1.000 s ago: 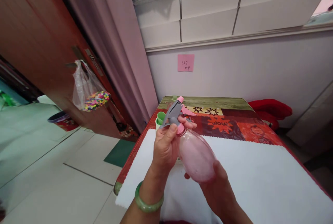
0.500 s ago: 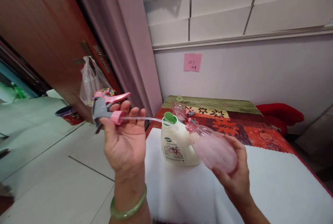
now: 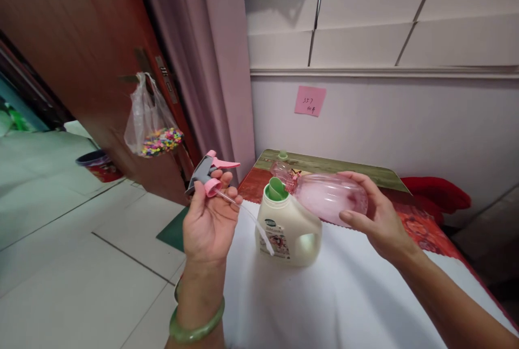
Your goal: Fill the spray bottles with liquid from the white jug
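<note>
My left hand (image 3: pixel 211 219) holds a grey and pink trigger spray head (image 3: pixel 206 173) by its collar, palm up. Its clear dip tube (image 3: pixel 253 218) slants down in front of a cream detergent jug (image 3: pixel 275 219) with a green spout (image 3: pixel 277 189). In my right hand (image 3: pixel 375 216) a pink transparent spray bottle (image 3: pixel 330 195) lies nearly level, holding whitish contents. Its open neck points left, close by the jug's spout; whether they touch I cannot tell. Behind the jug lies another pink bottle (image 3: pixel 281 170), partly hidden.
A white cloth (image 3: pixel 365 295) covers the table's near part. A green cap (image 3: pixel 283 155) stands at the back. Against the wall is a pink note (image 3: pixel 310 101). A bag of coloured pieces (image 3: pixel 156 132) hangs from the door handle, above a bucket (image 3: pixel 99 165) on the floor.
The pink bottle has tipped from neck-up to nearly level, its neck now by the jug's spout. The spray head has moved right, its tube now pointing down. The view has shifted slightly.
</note>
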`<state>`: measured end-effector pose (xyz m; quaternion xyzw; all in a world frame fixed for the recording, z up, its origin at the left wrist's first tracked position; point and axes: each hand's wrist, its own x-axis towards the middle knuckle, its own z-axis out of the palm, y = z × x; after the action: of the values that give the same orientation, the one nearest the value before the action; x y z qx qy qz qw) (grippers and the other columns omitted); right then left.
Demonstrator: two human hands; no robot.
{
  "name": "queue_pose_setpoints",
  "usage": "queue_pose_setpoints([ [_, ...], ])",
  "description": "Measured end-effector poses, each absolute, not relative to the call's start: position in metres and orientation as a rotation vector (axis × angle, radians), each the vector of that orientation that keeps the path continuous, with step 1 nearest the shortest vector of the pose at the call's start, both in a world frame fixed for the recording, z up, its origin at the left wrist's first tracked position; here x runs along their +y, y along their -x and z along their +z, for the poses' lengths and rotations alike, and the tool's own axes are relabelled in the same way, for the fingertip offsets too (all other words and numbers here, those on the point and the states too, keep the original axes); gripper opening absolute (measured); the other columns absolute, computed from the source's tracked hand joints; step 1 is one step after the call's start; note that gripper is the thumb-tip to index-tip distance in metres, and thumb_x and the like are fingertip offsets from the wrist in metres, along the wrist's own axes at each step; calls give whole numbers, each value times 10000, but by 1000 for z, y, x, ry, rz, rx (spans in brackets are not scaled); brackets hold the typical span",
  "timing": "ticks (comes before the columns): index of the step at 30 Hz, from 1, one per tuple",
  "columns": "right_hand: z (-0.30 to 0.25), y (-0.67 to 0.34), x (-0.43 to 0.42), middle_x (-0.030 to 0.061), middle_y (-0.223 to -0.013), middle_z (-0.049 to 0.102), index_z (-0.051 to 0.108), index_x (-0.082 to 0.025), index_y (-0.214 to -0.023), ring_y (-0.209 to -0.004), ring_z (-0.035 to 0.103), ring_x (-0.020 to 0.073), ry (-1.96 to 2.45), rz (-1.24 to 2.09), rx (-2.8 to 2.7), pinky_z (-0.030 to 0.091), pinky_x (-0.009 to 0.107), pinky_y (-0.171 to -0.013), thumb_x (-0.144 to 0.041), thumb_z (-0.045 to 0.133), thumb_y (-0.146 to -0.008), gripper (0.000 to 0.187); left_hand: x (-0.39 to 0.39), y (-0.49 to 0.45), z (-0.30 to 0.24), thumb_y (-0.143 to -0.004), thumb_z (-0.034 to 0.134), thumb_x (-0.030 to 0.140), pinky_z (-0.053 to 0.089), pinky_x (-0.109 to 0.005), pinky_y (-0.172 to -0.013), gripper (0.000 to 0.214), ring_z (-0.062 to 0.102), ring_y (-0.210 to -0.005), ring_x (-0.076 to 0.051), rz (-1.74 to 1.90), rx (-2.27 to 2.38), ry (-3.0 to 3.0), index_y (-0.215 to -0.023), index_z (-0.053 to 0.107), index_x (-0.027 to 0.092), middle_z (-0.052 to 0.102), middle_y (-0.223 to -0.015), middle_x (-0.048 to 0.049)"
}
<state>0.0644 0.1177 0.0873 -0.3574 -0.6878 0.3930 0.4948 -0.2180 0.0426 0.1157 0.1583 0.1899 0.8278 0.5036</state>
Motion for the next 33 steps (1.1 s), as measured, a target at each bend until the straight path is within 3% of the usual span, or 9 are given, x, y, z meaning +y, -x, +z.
queue_pose_setpoints([
  [5, 114, -61, 122, 90, -1170, 675, 604, -258, -1275, -925, 662, 245, 877, 946, -1780, 553, 326, -729, -472, 849, -680, 678, 49, 212, 106, -1024, 407, 347, 584, -285, -603, 347, 670, -639, -139, 1949, 465, -421, -1007, 694, 153, 771, -913, -76],
  [10, 135, -57, 126, 50, -934, 697, 625, -264, -1254, -648, 625, 170, 863, 1021, -1836, 481, 248, -485, -386, 855, -679, 631, 56, 209, 93, -983, 514, 338, 588, -277, -633, 281, 678, -658, -138, 1919, 461, -467, -969, 724, 152, 772, -923, -83],
  [15, 147, -54, 130, 51, -925, 706, 639, -257, -1257, -643, 621, 159, 878, 996, -1899, 477, 239, -484, -322, 848, -683, 614, 61, 210, 87, -973, 525, 356, 578, -266, -605, 302, 680, -637, -145, 1926, 471, -498, -875, 742, 171, 765, -839, -81],
  [21, 156, -53, 132, 81, -1046, 714, 641, -260, -1283, -732, 662, 198, 892, 913, -1974, 524, 278, -549, -347, 830, -710, 609, 60, 211, 88, -990, 484, 351, 581, -268, -625, 319, 677, -645, -144, 1899, 458, -500, -967, 736, 157, 761, -848, -87],
  [27, 167, -52, 133, 68, -994, 725, 617, -278, -1320, -631, 627, 172, 907, 798, -2098, 503, 291, -525, -342, 807, -736, 618, 62, 210, 88, -985, 496, 363, 581, -266, -661, 323, 677, -664, -144, 1884, 460, -434, -925, 722, 140, 753, -840, -91],
  [33, 184, -47, 130, 59, -1056, 708, 581, -298, -1354, -764, 671, 226, 1011, 663, -2233, 558, 353, -652, -430, 797, -733, 671, 64, 207, 90, -989, 483, 354, 573, -261, -676, 343, 667, -668, -143, 1931, 501, -387, -909, 726, 126, 714, -761, -75],
])
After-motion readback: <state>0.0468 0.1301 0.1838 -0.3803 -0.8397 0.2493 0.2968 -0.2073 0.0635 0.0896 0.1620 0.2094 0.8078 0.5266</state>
